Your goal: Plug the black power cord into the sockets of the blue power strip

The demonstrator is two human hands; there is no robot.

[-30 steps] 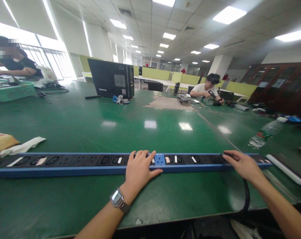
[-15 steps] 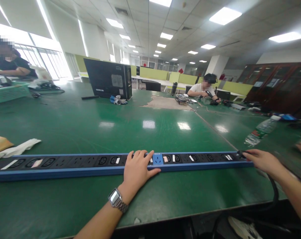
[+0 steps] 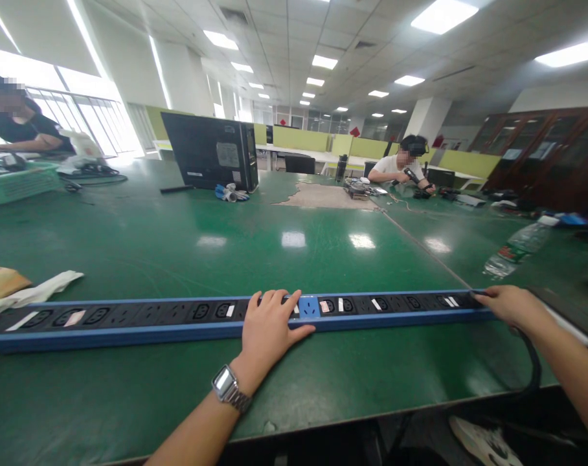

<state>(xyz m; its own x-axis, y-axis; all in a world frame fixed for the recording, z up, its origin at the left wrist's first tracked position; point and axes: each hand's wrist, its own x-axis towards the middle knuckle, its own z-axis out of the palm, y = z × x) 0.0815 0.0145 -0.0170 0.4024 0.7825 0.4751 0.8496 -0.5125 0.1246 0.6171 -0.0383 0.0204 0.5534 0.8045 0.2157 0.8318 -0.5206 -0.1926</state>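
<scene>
A long blue-edged power strip (image 3: pixel 362 318) with black sockets, one blue socket and white labels lies across the green table. My left hand (image 3: pixel 269 327), a watch on its wrist, grips it across the middle, fingers over the top and thumb along the near edge. At the strip's right end my right hand (image 3: pixel 515 307) is closed on a black plug, mostly covered by the fingers. Its black cord (image 3: pixel 534 366) loops down from beneath this hand near the table's front edge. Whether the plug sits in a socket is hidden.
A water bottle (image 3: pixel 520 246) stands beyond my right hand. White cloth (image 3: pixel 39 291) and a yellow item (image 3: pixel 5 285) lie at left. Farther back are a computer case (image 3: pixel 211 152), gloves (image 3: pixel 232 193) and a green basket (image 3: pixel 19 184). Two people sit at the table.
My right hand has shifted slightly up at the strip's end, and less of the plug shows. My left hand keeps its place on the strip. The view has shifted slightly.
</scene>
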